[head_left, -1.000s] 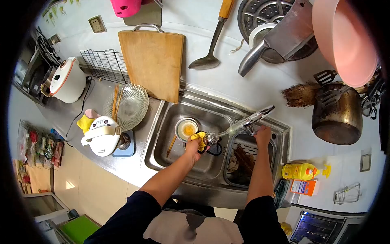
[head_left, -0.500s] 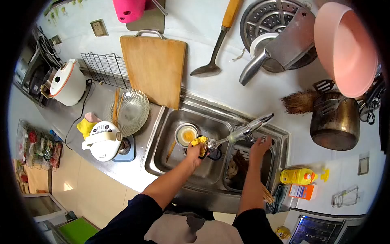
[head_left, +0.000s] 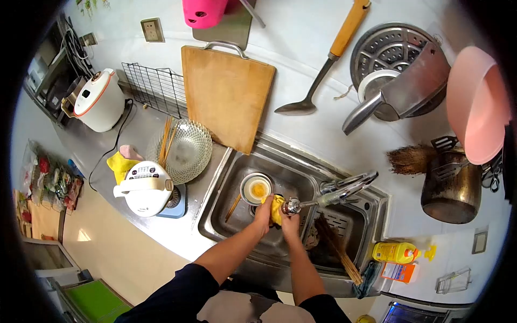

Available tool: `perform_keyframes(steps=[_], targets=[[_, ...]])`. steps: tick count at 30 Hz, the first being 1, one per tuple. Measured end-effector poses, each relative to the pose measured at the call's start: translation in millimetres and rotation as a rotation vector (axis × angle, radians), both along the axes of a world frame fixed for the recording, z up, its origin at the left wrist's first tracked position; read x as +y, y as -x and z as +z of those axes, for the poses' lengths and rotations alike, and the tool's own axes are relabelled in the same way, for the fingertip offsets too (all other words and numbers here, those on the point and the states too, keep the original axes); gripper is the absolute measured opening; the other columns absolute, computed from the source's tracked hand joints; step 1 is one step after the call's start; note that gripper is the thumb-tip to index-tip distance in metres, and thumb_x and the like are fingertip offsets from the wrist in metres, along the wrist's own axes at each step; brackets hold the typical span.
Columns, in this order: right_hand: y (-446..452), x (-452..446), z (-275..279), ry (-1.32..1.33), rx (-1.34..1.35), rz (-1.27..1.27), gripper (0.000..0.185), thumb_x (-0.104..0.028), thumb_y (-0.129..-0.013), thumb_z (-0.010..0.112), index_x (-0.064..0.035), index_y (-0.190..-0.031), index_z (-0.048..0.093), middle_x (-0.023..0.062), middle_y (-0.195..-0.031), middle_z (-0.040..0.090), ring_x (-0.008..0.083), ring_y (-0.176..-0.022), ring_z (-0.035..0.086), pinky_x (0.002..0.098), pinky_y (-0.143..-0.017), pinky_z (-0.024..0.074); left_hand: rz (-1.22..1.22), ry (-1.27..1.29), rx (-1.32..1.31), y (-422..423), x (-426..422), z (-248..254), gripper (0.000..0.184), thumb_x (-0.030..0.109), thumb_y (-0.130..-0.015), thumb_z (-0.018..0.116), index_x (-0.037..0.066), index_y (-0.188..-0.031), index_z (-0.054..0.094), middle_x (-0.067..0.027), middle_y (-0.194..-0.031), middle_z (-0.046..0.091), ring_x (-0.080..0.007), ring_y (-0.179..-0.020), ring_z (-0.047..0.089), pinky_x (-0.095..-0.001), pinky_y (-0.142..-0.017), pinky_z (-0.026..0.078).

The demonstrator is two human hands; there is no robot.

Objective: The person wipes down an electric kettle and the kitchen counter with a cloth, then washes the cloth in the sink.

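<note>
My left hand [head_left: 262, 216] is closed on a bunched yellow cloth [head_left: 277, 209] over the left basin [head_left: 215, 218]. My right hand [head_left: 291, 225] meets the cloth's other side, its fingers closed and partly hidden under the faucet head [head_left: 291, 205]. The faucet [head_left: 344, 192] reaches out over both hands. Just beyond my left hand, stacked bowls [head_left: 248, 185] sit in the basin with something yellow in the top one. A wooden chopstick [head_left: 232, 208] leans beside them. Below the hands, dark items are mostly covered.
The right basin holds a bristle brush [head_left: 339, 245]. Left of the sink are a glass bowl [head_left: 188, 153] and a white appliance [head_left: 144, 188]. A cutting board [head_left: 226, 91] leans on the wall; a cleaver [head_left: 409, 81] hangs right. A yellow detergent bottle [head_left: 393, 252] stands beyond the sink.
My right hand has come from the faucet's lever side over the right basin to the cloth beside my left hand. The view has shifted, and the brush now shows fully.
</note>
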State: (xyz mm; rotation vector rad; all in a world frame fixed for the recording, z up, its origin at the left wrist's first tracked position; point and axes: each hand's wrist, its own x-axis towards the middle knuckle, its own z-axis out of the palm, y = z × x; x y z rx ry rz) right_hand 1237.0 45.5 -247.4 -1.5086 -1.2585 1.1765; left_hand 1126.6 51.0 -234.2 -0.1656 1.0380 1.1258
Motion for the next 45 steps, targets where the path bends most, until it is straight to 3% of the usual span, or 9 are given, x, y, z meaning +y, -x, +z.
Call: perform_keyframes(steps=[6, 16, 20, 22, 24, 26, 32, 37, 45], targets=[[53.4, -42.6, 44.0, -0.447, -0.33, -0.028, 0.026, -0.024, -0.092, 0.062, 0.0012, -0.1, 0.061, 0.0166, -0.101, 0.059, 0.0273, -0.092, 0.056, 0.038, -0.086, 0.0426, 0.149, -0.089, 0.08, 10.3, 4.6, -32.9, 0.03, 0.038, -0.094, 0.059, 0.011, -0.109, 0.057, -0.0064, -0.102, 0.062, -0.0199, -0.086, 0.061, -0.0374, -0.072, 0.052], [44.3, 2.8, 34.8, 0.288, -0.107, -0.327, 0.03, -0.028, -0.091, 0.064, -0.0001, -0.102, 0.066, 0.0114, -0.096, 0.069, 0.0209, -0.087, 0.064, 0.0354, -0.077, 0.0486, -0.102, -0.043, 0.019, -6.0, -19.4, -25.6, 0.035, 0.035, -0.101, 0.046, 0.009, -0.123, 0.055, -0.0059, -0.112, 0.062, -0.0167, -0.097, 0.059, -0.0325, -0.082, 0.048], [39.5, -18.8, -1.5, -0.269, -0.524, -0.038, 0.033, -0.03, -0.095, 0.056, 0.0017, -0.097, 0.064, 0.0117, -0.097, 0.068, 0.0212, -0.086, 0.063, 0.0367, -0.076, 0.0488, -0.043, -0.094, -0.081, 8.7, -2.0, -33.2, 0.036, 0.04, -0.101, 0.043, 0.008, -0.11, 0.056, -0.0076, -0.103, 0.063, -0.0202, -0.084, 0.062, -0.037, -0.076, 0.051], [38.6, -3.3, -0.7, 0.155, -0.185, -0.255, 0.036, -0.033, -0.092, 0.06, 0.0028, -0.099, 0.063, 0.0121, -0.097, 0.067, 0.0214, -0.086, 0.062, 0.0375, -0.075, 0.0492, -0.054, -0.057, -0.201, -2.4, -6.9, -24.7, 0.036, 0.038, -0.102, 0.042, 0.008, -0.116, 0.055, -0.0082, -0.108, 0.062, -0.0203, -0.092, 0.061, -0.0373, -0.083, 0.049], [6.9, 11.2, -22.1, -0.201, -0.241, -0.146, 0.036, -0.036, -0.09, 0.064, -0.0006, -0.098, 0.063, 0.0069, -0.089, 0.066, 0.0174, -0.079, 0.061, 0.035, -0.071, 0.0493, -0.206, -0.138, -0.039, -9.9, -14.8, -3.9, 0.043, 0.036, -0.103, 0.041, 0.008, -0.136, 0.046, -0.0078, -0.126, 0.057, -0.0183, -0.115, 0.051, -0.036, -0.098, 0.041], [-28.6, 47.2, -53.9, 0.148, 0.47, -0.398, 0.03, -0.033, -0.094, 0.059, -0.0033, -0.096, 0.063, 0.0028, -0.088, 0.065, 0.0152, -0.078, 0.059, 0.0339, -0.071, 0.0487, -0.297, -0.285, 0.027, -7.6, -19.5, 7.5, 0.045, 0.042, -0.099, 0.049, 0.013, -0.134, 0.05, -0.0056, -0.129, 0.057, -0.0199, -0.115, 0.055, -0.0362, -0.099, 0.042], [-5.3, 15.2, -16.9, 0.286, 0.496, -0.395, 0.028, -0.031, -0.096, 0.056, -0.0036, -0.098, 0.063, 0.0026, -0.09, 0.062, 0.0153, -0.08, 0.057, 0.0315, -0.073, 0.0463, -0.17, 0.065, -0.339, 23.7, 2.3, 6.9, 0.058, 0.057, -0.095, 0.046, 0.015, -0.134, 0.049, -0.0076, -0.13, 0.056, -0.0271, -0.12, 0.052, -0.0482, -0.105, 0.036], [32.0, -27.9, -8.3, -0.047, -0.059, -0.012, 0.023, -0.019, -0.094, 0.06, 0.0015, -0.104, 0.062, 0.0061, -0.095, 0.065, 0.0152, -0.081, 0.059, 0.0319, -0.073, 0.0471, 0.03, -0.117, -0.334, 12.7, -1.7, -52.8, 0.032, 0.031, -0.099, 0.053, 0.009, -0.123, 0.055, -0.0054, -0.11, 0.061, -0.0207, -0.094, 0.06, -0.0377, -0.077, 0.053], [-6.4, 25.5, -52.9, 0.022, 0.346, -0.072, 0.036, -0.019, -0.09, 0.064, -0.0079, -0.122, 0.052, 0.0042, -0.114, 0.059, 0.0152, -0.099, 0.058, 0.0326, -0.084, 0.0501, -0.106, -0.194, -0.021, 9.0, -12.6, -4.1, 0.033, 0.015, -0.094, 0.061, 0.01, -0.126, 0.053, -0.002, -0.111, 0.063, -0.0137, -0.098, 0.061, -0.0285, -0.081, 0.051]])
